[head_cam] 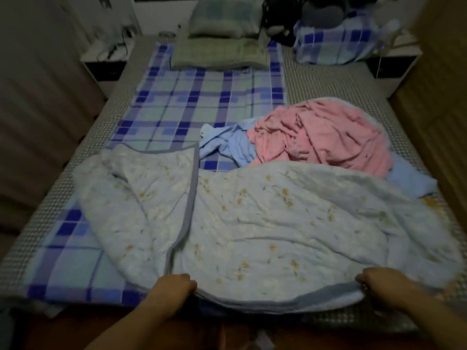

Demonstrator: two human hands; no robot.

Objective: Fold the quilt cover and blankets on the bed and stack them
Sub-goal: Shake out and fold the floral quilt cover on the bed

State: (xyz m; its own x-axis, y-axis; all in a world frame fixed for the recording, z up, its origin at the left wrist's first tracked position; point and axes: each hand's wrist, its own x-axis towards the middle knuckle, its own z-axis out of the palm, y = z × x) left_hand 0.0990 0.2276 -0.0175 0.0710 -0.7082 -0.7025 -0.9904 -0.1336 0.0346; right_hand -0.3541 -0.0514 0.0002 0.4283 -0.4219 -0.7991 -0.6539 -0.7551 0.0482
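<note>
Both hands are curled onto the near edge of the pale blue floral quilt (265,223), which lies spread across the foot of the bed (328,79). The left hand (174,286) grips the grey-bound hem at the point where a turned-over flap of the quilt meets the near edge; its knuckles face up and the fingers tuck under the cloth. The right hand (379,281) pinches the same hem well apart from the left, with the fingertips pressed into the fold of fabric. Between the two hands the hem sags in a shallow curve over the bed's near side.

Ahead of the left hand, the flap of the quilt is folded over itself, its grey binding running away from the hand toward the middle of the bed. Ahead of the right hand, beyond the quilt's far edge, a crumpled pink blanket (326,135) sits in a heap, touching the quilt. A light blue blanket (227,145) lies bunched just beside the pink one and partly under it, with another piece of it showing past the pink heap on the right-hand side.

Under all of this lies a blue plaid sheet (192,102). Far ahead of the left hand, folded green bedding (219,53) carries a pillow (225,18).
</note>
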